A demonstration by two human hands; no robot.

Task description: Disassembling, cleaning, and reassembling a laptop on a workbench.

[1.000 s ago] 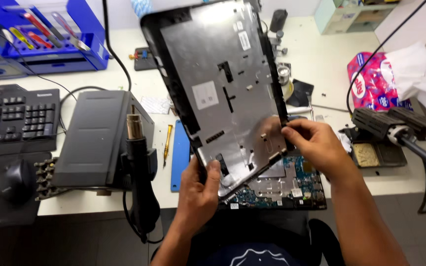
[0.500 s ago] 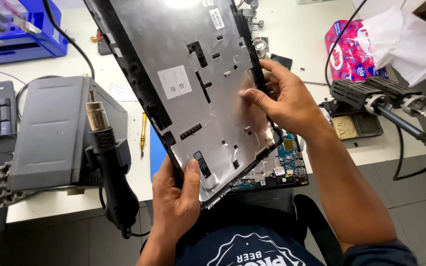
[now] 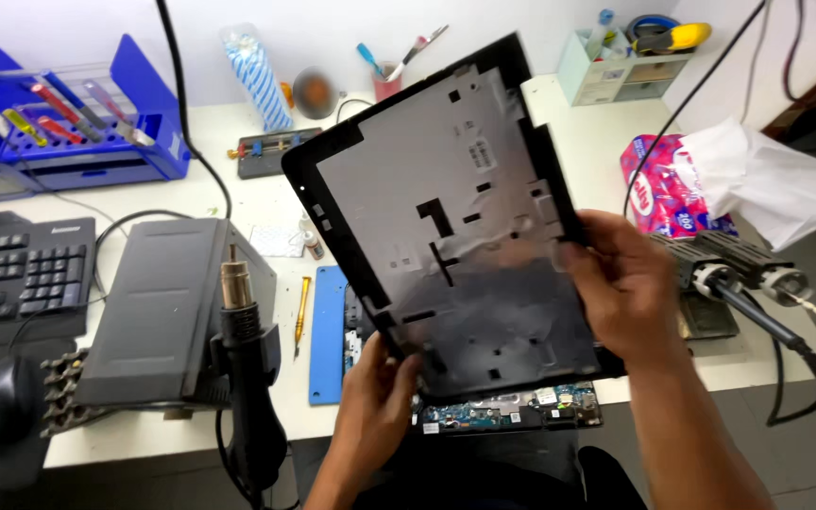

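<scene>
The raised laptop cover panel hides most of the circuit board beneath it; only a blue-green strip of the board shows under the panel's lower edge, and the blue mat is partly covered too. The left hand grips the panel's lower left edge, thumb on the upper face, the other fingers hidden behind it. The right hand is closed on the right edge, fingers wrapped over the rim, palm turned away so the fingertips cannot be made out. The panel is held tilted above the white worktop, its inner side toward the camera: dull grey metal foil inside a black frame, with several small cut-out slots and a pale label near the top. To the left stand a grey hot-air station with its nozzle handle, and a black keyboard cut off by the frame edge.
</scene>
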